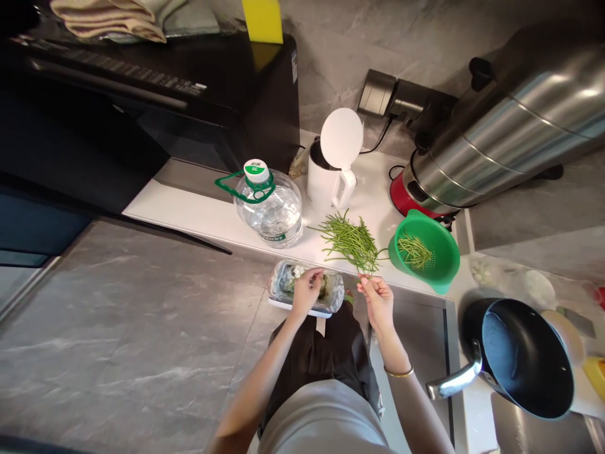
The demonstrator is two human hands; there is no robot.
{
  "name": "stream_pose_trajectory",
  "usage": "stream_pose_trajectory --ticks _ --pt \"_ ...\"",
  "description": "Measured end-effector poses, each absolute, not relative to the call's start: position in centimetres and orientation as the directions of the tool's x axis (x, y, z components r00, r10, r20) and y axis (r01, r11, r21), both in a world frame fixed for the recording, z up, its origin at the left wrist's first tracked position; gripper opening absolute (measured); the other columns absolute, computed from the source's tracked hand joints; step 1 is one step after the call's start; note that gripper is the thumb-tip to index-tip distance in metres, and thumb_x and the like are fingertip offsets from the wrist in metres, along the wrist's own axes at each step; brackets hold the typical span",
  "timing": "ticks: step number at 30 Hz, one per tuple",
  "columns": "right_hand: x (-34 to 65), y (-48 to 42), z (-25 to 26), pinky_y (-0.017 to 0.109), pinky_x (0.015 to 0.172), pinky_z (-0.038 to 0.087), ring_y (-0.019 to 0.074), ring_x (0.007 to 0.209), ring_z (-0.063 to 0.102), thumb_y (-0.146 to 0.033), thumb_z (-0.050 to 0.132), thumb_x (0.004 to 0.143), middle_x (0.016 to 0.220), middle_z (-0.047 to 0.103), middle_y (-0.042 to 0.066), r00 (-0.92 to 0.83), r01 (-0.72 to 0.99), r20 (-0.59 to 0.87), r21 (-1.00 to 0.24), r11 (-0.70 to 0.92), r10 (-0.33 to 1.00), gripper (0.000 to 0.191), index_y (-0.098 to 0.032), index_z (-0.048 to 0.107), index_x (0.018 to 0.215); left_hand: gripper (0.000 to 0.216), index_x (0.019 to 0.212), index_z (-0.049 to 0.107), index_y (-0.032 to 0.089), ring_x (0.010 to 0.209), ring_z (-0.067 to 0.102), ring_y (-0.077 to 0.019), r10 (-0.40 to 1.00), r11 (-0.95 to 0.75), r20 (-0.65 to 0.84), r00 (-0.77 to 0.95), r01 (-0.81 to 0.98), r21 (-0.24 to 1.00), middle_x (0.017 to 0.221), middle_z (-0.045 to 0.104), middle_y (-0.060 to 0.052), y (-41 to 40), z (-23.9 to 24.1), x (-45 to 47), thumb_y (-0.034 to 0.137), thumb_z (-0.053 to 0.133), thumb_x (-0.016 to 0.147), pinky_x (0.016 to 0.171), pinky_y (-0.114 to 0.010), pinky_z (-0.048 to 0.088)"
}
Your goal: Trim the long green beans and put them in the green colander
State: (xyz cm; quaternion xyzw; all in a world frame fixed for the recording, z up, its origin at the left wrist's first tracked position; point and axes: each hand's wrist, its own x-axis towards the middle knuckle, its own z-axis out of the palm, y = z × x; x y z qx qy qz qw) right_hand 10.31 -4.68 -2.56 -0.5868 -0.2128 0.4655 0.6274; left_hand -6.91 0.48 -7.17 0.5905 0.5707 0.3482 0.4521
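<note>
Green stems, main heap: a loose pile of thin green stems (350, 239) lies on the white table (189, 211), just left of the green colander (444, 249).
Green stems, condition: slender, smooth-looking, bright green; most lie slantwise and cross one another, with loose ends poking out around the edge.
Green stems, stray ends: a few reach from the pile toward the colander's left side; contact with it cannot be confirmed.
Green stems, second lot: a smaller, paler, yellow-green bunch (414, 252) sits inside the colander, toward its left side.
Right grip: the right hand (375, 297), left of and nearer the body than the colander, has thumb and forefinger brought together at the pile's near end; whether a stem is between them cannot be told.
Left grip: the left hand (308, 290), farther left of the colander, has its fingers bent downward over a plastic-lined bin (337, 291); whether it grasps anything cannot be told.
Bin contents: partly hidden by the left hand; white bits and dark greenish matter show, otherwise unclear.
Stems in colander: the lower layer is concealed by those above.
Kettle (322, 183): stands beyond and left of the colander, lid raised; its inside is mostly hidden behind the lid.
Steel appliance (510, 142): beyond and right of the colander, cut off by the picture's edge.
Clutter right of the colander: blurred, partly covered by a black pan (529, 359).
</note>
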Motion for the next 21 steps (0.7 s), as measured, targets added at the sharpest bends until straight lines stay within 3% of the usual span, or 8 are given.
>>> stream_pose_trajectory --ticks 2,5,12,16,21 --pt "9.7 -4.8 -2.8 0.029 0.064 0.055 0.0133 0.066 0.064 -0.03 0.074 0.067 0.088 0.071 0.004 0.445 -0.247 -0.26 -0.955 -0.161 0.857 0.019 -0.018 0.065 0.078 0.021 0.094 0.068 0.019 0.079 0.062 -0.0152 0.98 -0.005 -0.053 0.19 0.297 0.955 0.094 0.07 -0.005 0.3 -4.3 -5.9 0.026 0.052 0.082 0.074 -0.025 0.048" --pt "9.1 -4.9 -3.0 0.033 0.068 0.055 0.0165 0.07 0.066 -0.031 0.071 0.069 0.084 0.072 0.004 0.431 -0.047 -0.182 -0.983 -0.18 0.884 0.018 -0.019 0.069 0.083 0.02 0.089 0.071 0.02 0.069 0.062 -0.0145 0.939 0.012 -0.107 0.326 0.281 0.96 0.086 0.072 -0.004 0.3 -1.5 -5.0 0.031 0.056 0.081 0.066 -0.024 0.047" --pt "9.5 -4.9 -2.2 0.034 0.078 0.053 0.0189 0.085 0.065 -0.024 0.059 0.08 0.089 0.07 0.004 0.278 0.443 0.133 -0.896 -0.004 0.951 0.014 -0.025 0.07 0.088 0.017 0.086 0.072 0.021 0.063 0.061 -0.0148 0.911 -0.017 -0.14 0.388 0.374 0.927 0.081 0.072 -0.004 0.2 -0.4 -4.9 0.026 0.057 0.079 0.062 -0.024 0.046" --pt "9.5 -4.9 -2.2 0.032 0.075 0.054 0.0182 0.079 0.065 -0.022 0.057 0.081 0.083 0.069 0.003 0.226 0.502 0.148 -0.865 0.015 0.963 0.014 -0.026 0.07 0.087 0.016 0.083 0.072 0.021 0.063 0.062 -0.0148 0.917 -0.029 -0.135 0.375 0.401 0.916 0.078 0.072 -0.003 0.0 -0.5 -4.7 0.024 0.057 0.079 0.063 -0.024 0.046" --pt "9.4 -5.0 -2.2 0.034 0.08 0.053 0.0191 0.084 0.065 -0.023 0.055 0.083 0.092 0.07 0.004 0.196 0.48 0.151 -0.877 0.039 0.969 0.019 -0.027 0.069 0.095 0.018 0.085 0.071 0.019 0.069 0.064 -0.0161 0.924 0.01 -0.159 0.348 0.393 0.92 0.082 0.072 -0.004 0.2 -0.7 -4.9 0.024 0.054 0.08 0.068 -0.025 0.047"
